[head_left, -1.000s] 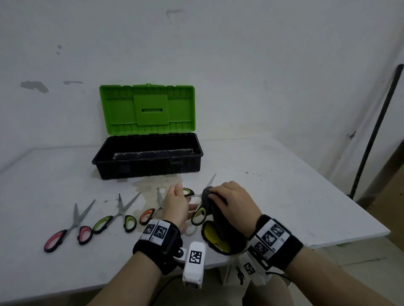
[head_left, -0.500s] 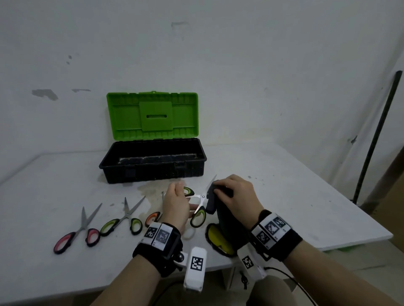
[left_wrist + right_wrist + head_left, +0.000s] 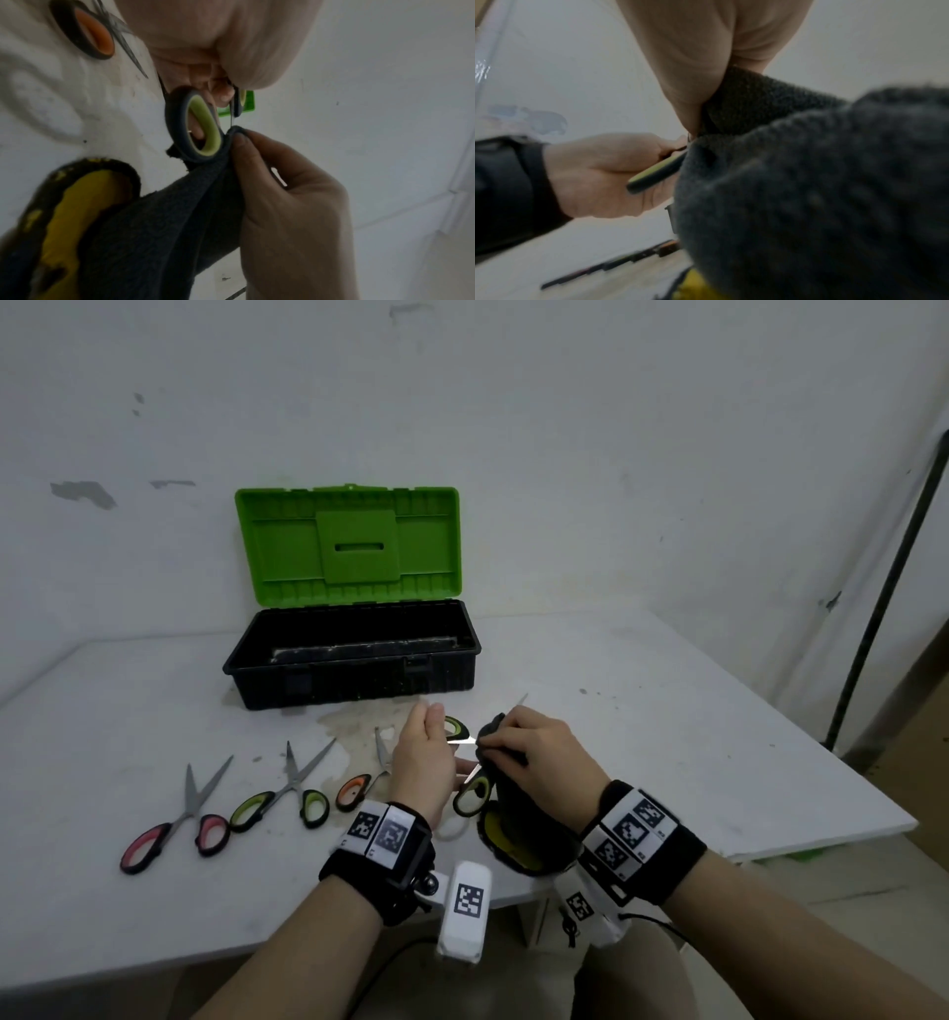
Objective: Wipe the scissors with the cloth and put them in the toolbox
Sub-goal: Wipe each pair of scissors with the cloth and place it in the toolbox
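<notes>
Green-handled scissors (image 3: pixel 464 765) are being held open above the desk's front edge, blades wrapped in a dark grey cloth (image 3: pixel 506 793) with a yellow underside. The black toolbox (image 3: pixel 354 654) is standing open near the desk's back edge, its green lid upright.

dim even light in the head view, soft shadows, wrist views dark, blurred, edges bowed

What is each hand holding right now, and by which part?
The left hand holds the green-handled scissors by the handle loops. The right hand pinches the dark cloth folded round the blade.
</notes>
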`<state>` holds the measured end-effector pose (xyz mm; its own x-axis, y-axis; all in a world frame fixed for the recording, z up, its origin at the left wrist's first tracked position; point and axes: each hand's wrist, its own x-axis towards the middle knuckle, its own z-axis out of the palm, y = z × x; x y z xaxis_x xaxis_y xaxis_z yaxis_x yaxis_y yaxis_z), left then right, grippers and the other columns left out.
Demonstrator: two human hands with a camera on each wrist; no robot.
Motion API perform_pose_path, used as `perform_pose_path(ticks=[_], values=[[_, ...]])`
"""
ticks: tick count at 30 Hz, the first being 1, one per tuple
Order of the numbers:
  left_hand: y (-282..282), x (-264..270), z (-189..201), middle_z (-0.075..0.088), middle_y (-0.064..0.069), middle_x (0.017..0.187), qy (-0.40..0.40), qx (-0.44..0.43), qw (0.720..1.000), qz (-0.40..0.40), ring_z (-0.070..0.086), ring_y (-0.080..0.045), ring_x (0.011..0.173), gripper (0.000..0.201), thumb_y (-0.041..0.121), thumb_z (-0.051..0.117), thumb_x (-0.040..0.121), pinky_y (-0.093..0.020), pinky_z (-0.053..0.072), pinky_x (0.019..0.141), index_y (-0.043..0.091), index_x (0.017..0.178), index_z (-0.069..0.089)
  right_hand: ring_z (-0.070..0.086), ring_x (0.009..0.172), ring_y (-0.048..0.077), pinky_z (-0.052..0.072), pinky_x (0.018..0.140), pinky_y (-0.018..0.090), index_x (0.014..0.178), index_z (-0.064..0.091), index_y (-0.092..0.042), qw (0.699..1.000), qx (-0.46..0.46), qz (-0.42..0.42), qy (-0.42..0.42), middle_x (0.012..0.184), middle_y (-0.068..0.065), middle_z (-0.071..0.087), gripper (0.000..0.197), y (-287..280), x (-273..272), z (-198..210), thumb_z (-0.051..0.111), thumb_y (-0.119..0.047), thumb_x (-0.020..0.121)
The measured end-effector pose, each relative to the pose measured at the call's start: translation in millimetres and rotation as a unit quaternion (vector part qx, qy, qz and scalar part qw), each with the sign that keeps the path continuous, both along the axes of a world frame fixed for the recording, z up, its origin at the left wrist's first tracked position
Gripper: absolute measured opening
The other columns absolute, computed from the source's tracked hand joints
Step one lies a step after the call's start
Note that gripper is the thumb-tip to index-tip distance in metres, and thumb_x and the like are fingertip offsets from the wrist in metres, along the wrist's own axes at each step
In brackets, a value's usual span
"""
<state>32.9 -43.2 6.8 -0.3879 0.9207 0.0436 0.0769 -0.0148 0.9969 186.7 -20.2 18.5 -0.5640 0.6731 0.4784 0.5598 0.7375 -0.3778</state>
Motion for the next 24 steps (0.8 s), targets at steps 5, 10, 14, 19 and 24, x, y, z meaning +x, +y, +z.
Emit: perform_pose_path(ticks=[5,10,14,19,24], values=[[-2,-4,-7,0.056,-0.019,0.100,0.003,-0.015,1.000,0.011,0.064,-0.014,0.051,0.029,0.037,0.029,0.108,-0.029,0.051,0.048,0.031,0.090,0.051,0.059,0.090,0.016,0.048,0.082,0.024,0.103,0.075,-0.017,0.994,-0.046,-0.094,0.010,0.096,-0.002,0.059,0.018,17,13,3,0.059,-0.017,0.094],[-2,-2,-8,0.058,-0.016,0.093,0.028,-0.019,0.999,0.007,0.070,-0.022,0.056,0.032,0.042,0.031,0.106,-0.050,0.059,0.064,0.021,0.090,0.050,0.061,0.087,0.014,0.049,0.082,0.024,0.103,0.075,-0.016,1.000,0.001,-0.004,0.009,0.098,-0.001,0.063,0.016,1,1,3,0.065,-0.019,0.091],[-2,2,-14,0.062,-0.018,0.090,0.067,-0.025,0.997,-0.006,0.069,-0.033,0.067,0.038,0.059,0.031,0.097,-0.055,0.060,0.069,0.027,0.085,0.048,0.063,0.084,0.018,0.051,0.078,0.028,0.104,0.075,-0.015,0.999,-0.002,0.019,-0.044,0.097,0.001,0.063,0.018,1,-7,-2,0.066,-0.021,0.090],[-5,-12,-11,0.054,-0.015,0.092,0.037,-0.015,0.999,0.023,0.064,-0.010,0.047,0.031,0.039,0.028,0.108,-0.039,0.055,0.056,0.024,0.094,0.051,0.059,0.085,0.019,0.047,0.078,0.027,0.106,0.074,-0.015,0.992,-0.052,-0.023,-0.111,0.098,-0.001,0.056,0.021,7,17,-2,0.060,-0.025,0.094],[-2,-11,-9,0.056,-0.014,0.094,0.034,-0.013,0.999,0.018,0.067,-0.015,0.052,0.032,0.040,0.029,0.108,-0.047,0.058,0.058,0.021,0.094,0.050,0.058,0.083,0.013,0.049,0.078,0.024,0.107,0.073,-0.017,0.999,-0.002,-0.008,-0.046,0.098,-0.003,0.057,0.019,2,19,5,0.062,-0.024,0.093]])
